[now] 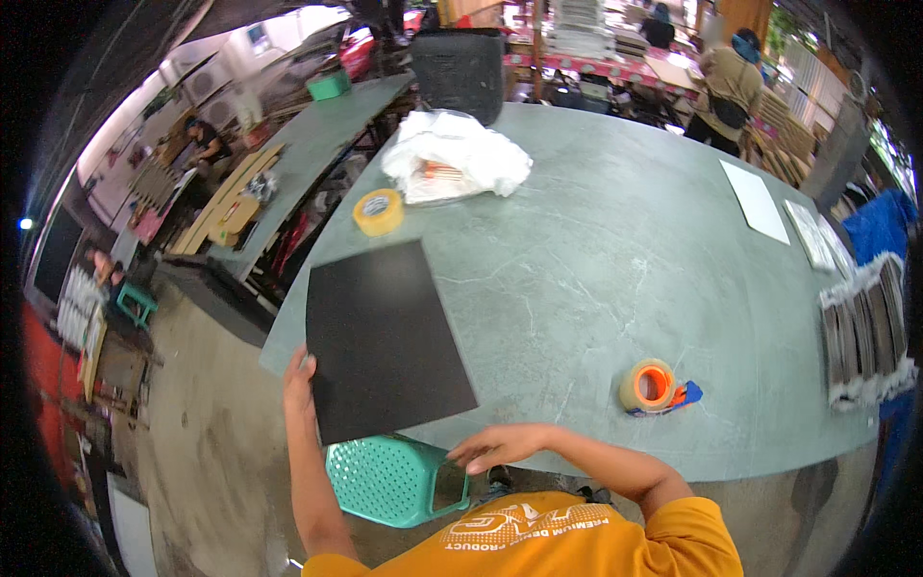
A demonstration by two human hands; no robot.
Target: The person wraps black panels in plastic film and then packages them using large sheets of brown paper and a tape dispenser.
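A flat black rectangular board [385,337] is held up over the near left edge of the grey-green table [577,279]. My left hand [300,380] grips it by its left edge; the thumb shows and the other fingers are partly hidden. Just off the board's lower right corner is my right hand [500,445], empty, its fingers stretched out and apart. Beyond the board lies a roll of yellow tape [378,212]. To the right on the tabletop sits a tape dispenser with a roll of clear tape [646,386], its handle blue and orange.
A white plastic bag [461,159] lies at the far left of the table. A white sheet [755,202] and a wrapped stack of boards [865,332] are on the right. Below the board stands a green stool [385,481]. Several people are in the background.
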